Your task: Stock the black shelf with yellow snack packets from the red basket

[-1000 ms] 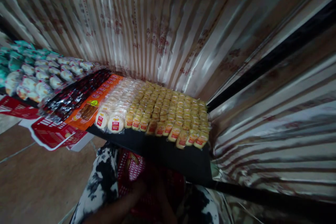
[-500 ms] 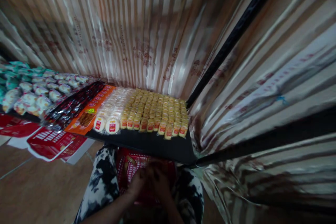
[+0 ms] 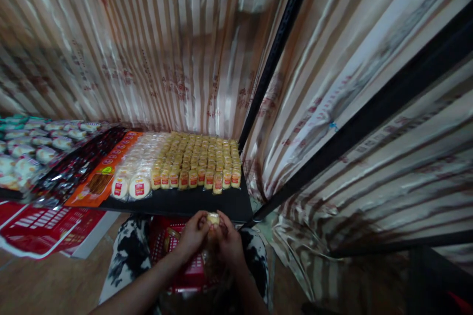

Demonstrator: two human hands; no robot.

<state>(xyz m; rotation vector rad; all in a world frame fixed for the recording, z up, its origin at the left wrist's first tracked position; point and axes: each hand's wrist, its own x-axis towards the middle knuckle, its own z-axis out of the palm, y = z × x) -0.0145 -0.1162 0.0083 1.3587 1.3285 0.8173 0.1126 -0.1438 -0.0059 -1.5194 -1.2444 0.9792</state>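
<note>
Glossy, satin-like striped cloth (image 3: 177, 59) lines the walls; the shelf board (image 3: 192, 202) looks matt black, the frame post (image 3: 273, 54) smooth dark metal; the yellow snack packets (image 3: 201, 160) wear shiny plastic wrap

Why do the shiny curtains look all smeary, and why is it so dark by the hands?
Head view: the striped curtain is motion-blurred and catches glare; its lines bend from wide-lens distortion. The yellow packets on the black shelf are lit, while the left hand and right hand, both holding a small packet, sit in dim shadow.
</note>
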